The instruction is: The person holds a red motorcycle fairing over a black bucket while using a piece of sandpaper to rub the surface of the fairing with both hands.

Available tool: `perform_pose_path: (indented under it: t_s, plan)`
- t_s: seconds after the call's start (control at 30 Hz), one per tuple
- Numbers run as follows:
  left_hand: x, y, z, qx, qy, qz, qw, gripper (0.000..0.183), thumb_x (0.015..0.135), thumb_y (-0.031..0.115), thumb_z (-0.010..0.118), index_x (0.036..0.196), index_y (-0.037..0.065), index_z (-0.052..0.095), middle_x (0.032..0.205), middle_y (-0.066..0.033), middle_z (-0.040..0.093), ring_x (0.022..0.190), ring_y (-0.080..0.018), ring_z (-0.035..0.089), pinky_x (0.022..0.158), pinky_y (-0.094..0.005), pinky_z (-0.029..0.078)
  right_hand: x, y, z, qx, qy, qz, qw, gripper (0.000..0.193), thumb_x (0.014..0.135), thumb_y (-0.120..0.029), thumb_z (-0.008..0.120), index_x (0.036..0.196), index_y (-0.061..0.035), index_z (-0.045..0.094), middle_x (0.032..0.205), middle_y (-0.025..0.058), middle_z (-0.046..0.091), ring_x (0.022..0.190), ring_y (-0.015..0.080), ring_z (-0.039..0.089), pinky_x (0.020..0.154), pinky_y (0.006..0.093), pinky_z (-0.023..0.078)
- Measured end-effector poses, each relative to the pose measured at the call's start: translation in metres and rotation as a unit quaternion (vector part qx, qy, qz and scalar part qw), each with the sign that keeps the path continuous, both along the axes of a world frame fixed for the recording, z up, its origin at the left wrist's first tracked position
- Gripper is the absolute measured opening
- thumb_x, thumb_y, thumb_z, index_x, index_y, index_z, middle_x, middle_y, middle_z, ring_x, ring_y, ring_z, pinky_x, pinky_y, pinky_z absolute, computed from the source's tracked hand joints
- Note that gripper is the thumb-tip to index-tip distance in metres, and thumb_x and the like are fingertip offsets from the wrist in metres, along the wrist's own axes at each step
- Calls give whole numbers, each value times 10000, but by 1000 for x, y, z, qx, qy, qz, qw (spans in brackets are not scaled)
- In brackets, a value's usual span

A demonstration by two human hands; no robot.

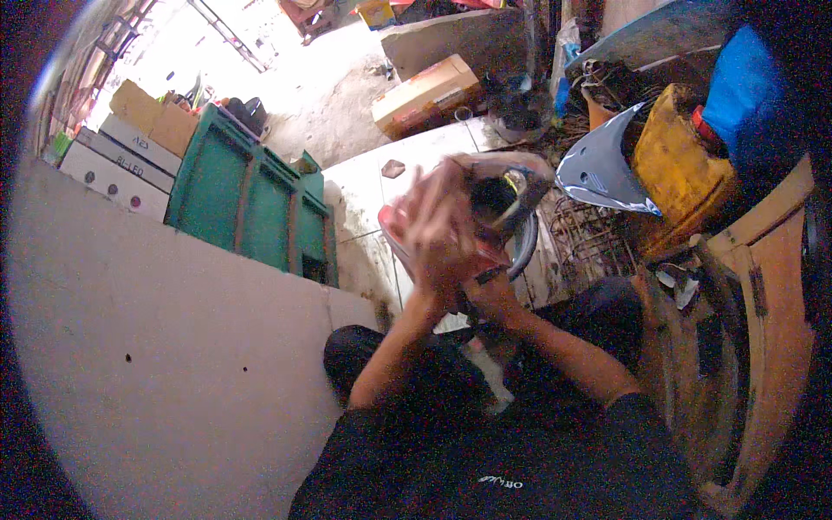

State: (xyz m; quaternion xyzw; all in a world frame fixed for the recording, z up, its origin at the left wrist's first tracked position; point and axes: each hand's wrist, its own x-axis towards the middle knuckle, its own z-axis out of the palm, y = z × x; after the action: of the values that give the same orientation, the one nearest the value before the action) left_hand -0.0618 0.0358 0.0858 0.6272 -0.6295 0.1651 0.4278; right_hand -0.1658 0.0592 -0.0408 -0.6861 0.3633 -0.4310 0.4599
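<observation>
My left hand is smeared by motion in front of a red hollow piece with a pale rim and a dark opening. Its kind is hard to tell. Lower and to the right is my right hand, close against the left, with a dark band at its wrist; its fingers are mostly hidden. Whether either hand grips the red piece cannot be made out. Part of a grey ring-shaped edge shows behind it, to the right.
A white surface fills the left, beside a green frame and stacked boxes. On the right are a grey curved panel, a dirty yellow jerrycan and a cardboard box. Another carton lies ahead on the floor.
</observation>
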Motion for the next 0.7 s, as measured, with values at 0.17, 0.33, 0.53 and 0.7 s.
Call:
perform_pose_path:
  t_s: [0.17,0.33,0.53,0.7]
  plan:
    - [-2,0,-2,-11,3,-74,997,279,959,189,503,1128,101,707,1372,-24,577,1339,-281,449,1081,-495,213,1,-6,-35,75,52,-17,996,380,932,-241,601,1247,-39,534,1178,123,610,1096,279,576,965,383,446]
    - [-20,29,2,10,-5,-176,984,261,931,176,549,1111,75,709,1318,-17,618,1314,-280,478,1083,-469,234,5,-28,-45,-156,90,-66,981,446,943,-262,611,1296,-24,478,1218,115,578,1096,258,568,946,374,457]
    - [-9,18,2,-80,32,-180,980,255,913,142,558,1106,56,701,1221,-53,669,1229,-293,540,1056,-440,308,19,-15,-35,-284,253,-112,918,475,980,-254,559,1366,-11,427,1241,118,552,1103,250,559,956,382,457]
    - [8,-1,10,-82,121,-142,979,300,956,146,504,1159,6,675,1294,-129,619,1246,-322,534,1031,-430,359,2,-16,-14,-2,-145,19,989,453,964,-218,582,1347,-14,451,1288,150,550,1229,265,509,1036,383,415]
